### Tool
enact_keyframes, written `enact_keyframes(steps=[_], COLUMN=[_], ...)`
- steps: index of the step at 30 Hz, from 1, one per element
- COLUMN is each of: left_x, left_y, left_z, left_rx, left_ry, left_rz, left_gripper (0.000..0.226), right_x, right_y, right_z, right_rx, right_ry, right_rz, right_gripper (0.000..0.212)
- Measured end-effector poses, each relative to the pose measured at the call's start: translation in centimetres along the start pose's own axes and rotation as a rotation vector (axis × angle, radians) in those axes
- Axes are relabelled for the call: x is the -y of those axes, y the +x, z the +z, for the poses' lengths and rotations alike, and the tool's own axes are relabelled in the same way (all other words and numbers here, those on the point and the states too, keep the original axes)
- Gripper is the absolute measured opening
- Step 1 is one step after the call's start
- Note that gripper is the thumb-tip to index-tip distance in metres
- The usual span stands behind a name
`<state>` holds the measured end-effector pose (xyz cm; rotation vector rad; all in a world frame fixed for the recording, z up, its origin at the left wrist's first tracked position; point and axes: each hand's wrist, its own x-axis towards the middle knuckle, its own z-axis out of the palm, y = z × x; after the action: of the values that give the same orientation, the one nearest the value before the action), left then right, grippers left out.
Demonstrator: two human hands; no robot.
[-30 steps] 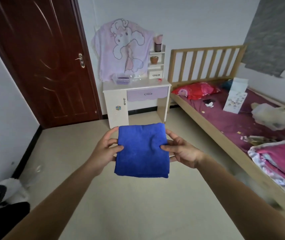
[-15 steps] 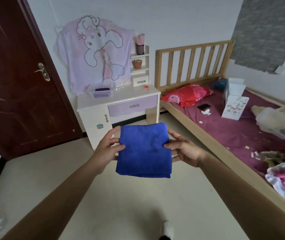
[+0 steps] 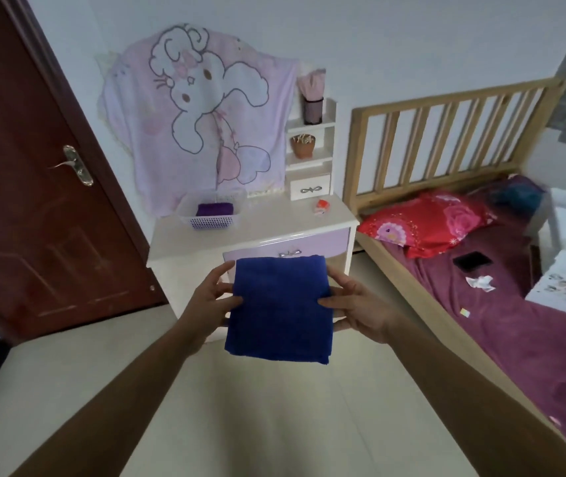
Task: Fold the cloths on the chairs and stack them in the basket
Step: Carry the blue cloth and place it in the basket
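A folded blue cloth (image 3: 280,306) hangs flat in the air in front of me, held at both side edges. My left hand (image 3: 207,304) pinches its left edge, thumb on top. My right hand (image 3: 355,309) pinches its right edge the same way. Beyond the cloth, a small white and purple mesh basket (image 3: 211,220) stands on the top of a white dresser (image 3: 338,218), with a folded purple cloth (image 3: 215,208) inside it. No chairs are in view.
A dark red door (image 3: 34,187) is at the left. A wooden bed (image 3: 453,297) with a purple sheet, red pillow (image 3: 429,222) and a phone fills the right. A pink cartoon blanket (image 3: 202,122) hangs behind the dresser. Beige floor lies below my arms.
The dresser and basket have come much closer and now sit just beyond the cloth. My hands keep the same hold on the blue cloth.
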<state>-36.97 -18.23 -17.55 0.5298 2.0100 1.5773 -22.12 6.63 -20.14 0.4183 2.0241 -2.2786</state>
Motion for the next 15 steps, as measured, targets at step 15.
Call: enact_keyframes(steps=[15], left_x=[-0.8], left_y=[36.3], left_z=[-13.6], left_rx=[0.004], left_ry=[-0.095], left_rz=[0.017], left_gripper=[0.058], right_x=[9.9], right_y=[38.5], right_z=[-6.3], right_rx=[-0.025], right_ry=[-0.078], right_rz=[0.048], right_gripper=[0.071])
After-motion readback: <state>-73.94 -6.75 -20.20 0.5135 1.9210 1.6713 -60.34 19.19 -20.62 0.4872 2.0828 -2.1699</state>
